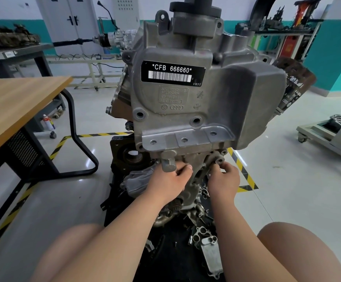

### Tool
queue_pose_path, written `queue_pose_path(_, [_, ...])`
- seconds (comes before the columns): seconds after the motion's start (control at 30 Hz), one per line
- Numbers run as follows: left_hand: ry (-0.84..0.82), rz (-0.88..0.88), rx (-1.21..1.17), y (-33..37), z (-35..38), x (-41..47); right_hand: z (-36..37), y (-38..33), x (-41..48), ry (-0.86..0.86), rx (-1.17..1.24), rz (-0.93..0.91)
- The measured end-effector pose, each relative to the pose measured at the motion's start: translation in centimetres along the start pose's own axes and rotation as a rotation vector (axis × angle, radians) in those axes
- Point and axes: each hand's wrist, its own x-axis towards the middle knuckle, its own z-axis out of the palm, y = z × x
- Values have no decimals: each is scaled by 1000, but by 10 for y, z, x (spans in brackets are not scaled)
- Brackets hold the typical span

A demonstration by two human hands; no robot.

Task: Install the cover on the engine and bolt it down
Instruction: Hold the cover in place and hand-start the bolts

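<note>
Nearest the camera, the person's bare knees frame a black mat strewn with loose parts, among them a flat ribbed aluminium cooler block [211,256] and a thin metal gasket plate with round holes [201,234]. Beyond them both forearms reach forward and up to the foot of the grey cast-aluminium engine cover [186,94], which stands upright against the engine block [131,155] with its long axis vertical, rising above the hands. The left hand [170,179] curls its fingers around the cover's lower edge beside a stubby cylindrical boss [168,160]. The right hand [225,178], a little further right and just as near, pinches at a bolt lug [219,159] on the lower flange; whether it holds a bolt I cannot tell. The cover seems seated but unbolted: several holes along the flat ledge [184,139] show empty. To the left stands a wooden-topped bench with a black frame [19,104]; yellow-black floor tape [96,135] runs behind.
</note>
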Motion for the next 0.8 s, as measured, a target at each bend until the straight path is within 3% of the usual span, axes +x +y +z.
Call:
queue_pose_path(0.17, [-9, 2, -13, 1, -2, 0, -12, -5, -7, -56, -213, -57])
queue_pose_path(0.27, [-28, -10, -11, 3, -5, 1, -19, -10, -27, -279, -474, -298])
queue_pose_path(0.33, [-41, -38, -5, 7, -11, 3, -16, -23, -37, -486, -490, -447])
queue_pose_path(0.4, [-98, -118, 19, 13, -23, 3, -10, -35, -36, -577, -488, -518])
queue_pose_path(0.63, [-296, -289, 209, 18, -95, -54, 0, -34, -33, -497, -427, -464])
queue_pose_path(0.7, [-191, -304, 206, 24, -125, -74, 4, -36, -35, -479, -437, -444])
queue_pose_path(0.8, [146, -279, 372, 31, -181, -95, 9, -41, -36, -478, -466, -374])
